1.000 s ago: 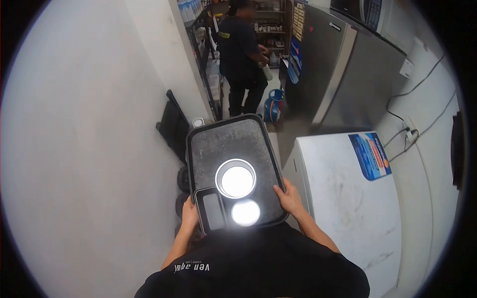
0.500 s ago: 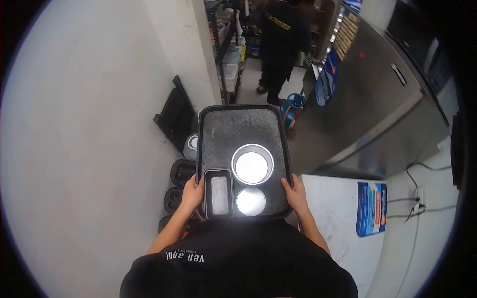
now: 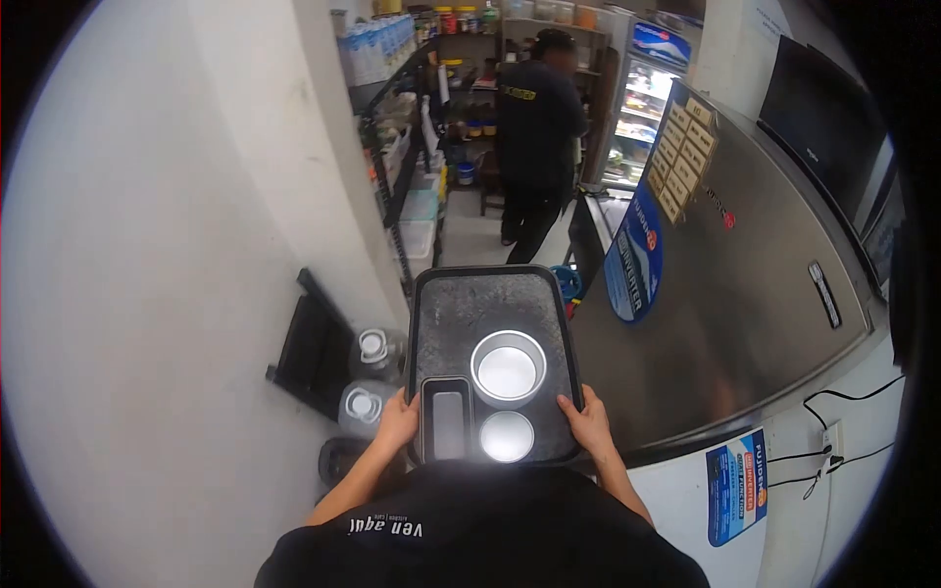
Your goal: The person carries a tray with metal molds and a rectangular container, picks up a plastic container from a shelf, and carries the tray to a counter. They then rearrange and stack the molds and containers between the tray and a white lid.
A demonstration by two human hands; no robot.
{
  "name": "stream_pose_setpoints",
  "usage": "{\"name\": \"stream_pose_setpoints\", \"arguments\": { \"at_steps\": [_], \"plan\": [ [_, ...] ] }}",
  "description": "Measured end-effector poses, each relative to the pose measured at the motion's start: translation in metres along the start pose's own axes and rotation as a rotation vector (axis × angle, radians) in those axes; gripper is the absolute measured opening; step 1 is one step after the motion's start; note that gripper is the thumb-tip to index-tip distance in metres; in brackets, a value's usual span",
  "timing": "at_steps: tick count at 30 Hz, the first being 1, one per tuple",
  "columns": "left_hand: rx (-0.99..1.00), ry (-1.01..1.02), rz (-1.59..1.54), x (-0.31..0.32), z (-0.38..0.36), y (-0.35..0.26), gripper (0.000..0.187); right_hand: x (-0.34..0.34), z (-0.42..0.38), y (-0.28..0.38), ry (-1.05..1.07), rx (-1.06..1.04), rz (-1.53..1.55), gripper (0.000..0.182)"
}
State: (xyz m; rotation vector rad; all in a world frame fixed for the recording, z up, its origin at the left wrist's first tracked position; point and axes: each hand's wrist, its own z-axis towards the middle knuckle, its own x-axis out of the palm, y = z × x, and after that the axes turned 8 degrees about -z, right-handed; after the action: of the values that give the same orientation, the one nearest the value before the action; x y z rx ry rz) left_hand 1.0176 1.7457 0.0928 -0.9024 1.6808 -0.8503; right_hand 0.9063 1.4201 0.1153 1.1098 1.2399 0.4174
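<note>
A dark rectangular tray (image 3: pixel 461 309) is held level in front of my body, its near edge by my black shirt. My left hand (image 3: pixel 399 421) grips its left rim, and my right hand (image 3: pixel 588 423) grips the right rim with the thumb on top. On the tray stand a round silver cake pan (image 3: pixel 508 367), a smaller round silver piece (image 3: pixel 507 437) nearer to me, and a dark loaf pan (image 3: pixel 449 421) at the near left corner. The fingers under the tray are hidden.
Ahead, a co-worker in black (image 3: pixel 534 127) stands in the passage. Shelves (image 3: pixel 392 147) line its left, and a steel refrigerator (image 3: pixel 716 274) its right. Large clear bottles (image 3: pixel 363 402) and a folded black stand (image 3: pixel 319 343) sit by the left wall. A white freezer top (image 3: pixel 676 510) is at right.
My view has tilted up and moved forward, showing more of the passage and a lit display fridge. The tray and pans travel with my hands, the grip unchanged.
</note>
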Motion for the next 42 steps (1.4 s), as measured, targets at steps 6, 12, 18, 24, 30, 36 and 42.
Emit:
{"name": "stream_pose_setpoints", "arguments": {
  "at_steps": [6, 12, 18, 24, 30, 36, 42],
  "plan": [
    [0.147, -0.038, 0.041, -0.004, 0.120, -0.041, 0.036, 0.015, 0.111, 0.028, -0.091, -0.019, 0.013, 0.044],
    [0.015, 0.077, -0.350, 0.002, 0.217, -0.024, 0.021, 0.047, 0.187, 0.030, -0.085, 0.036, 0.125, 0.043],
    [0.064, 0.100, -0.445, 0.026, 0.312, -0.033, 0.019, 0.055, 0.276, 0.012, -0.049, 0.087, 0.245, 0.038],
    [0.116, -0.015, -0.346, 0.056, 0.404, -0.115, 0.023, 0.043, 0.435, 0.007, -0.110, -0.116, 0.066, 0.042],
    [0.152, -0.104, -0.326, 0.110, 0.493, -0.152, 0.029, -0.009, 0.586, 0.023, -0.037, -0.209, -0.026, 0.042],
    [0.134, -0.105, -0.255, 0.156, 0.527, -0.174, 0.035, -0.041, 0.648, 0.025, 0.047, -0.097, -0.079, 0.040],
    [0.004, -0.030, -0.193, 0.164, 0.559, -0.208, 0.031, -0.049, 0.651, 0.016, 0.017, -0.017, -0.100, 0.038]
  ]
}}
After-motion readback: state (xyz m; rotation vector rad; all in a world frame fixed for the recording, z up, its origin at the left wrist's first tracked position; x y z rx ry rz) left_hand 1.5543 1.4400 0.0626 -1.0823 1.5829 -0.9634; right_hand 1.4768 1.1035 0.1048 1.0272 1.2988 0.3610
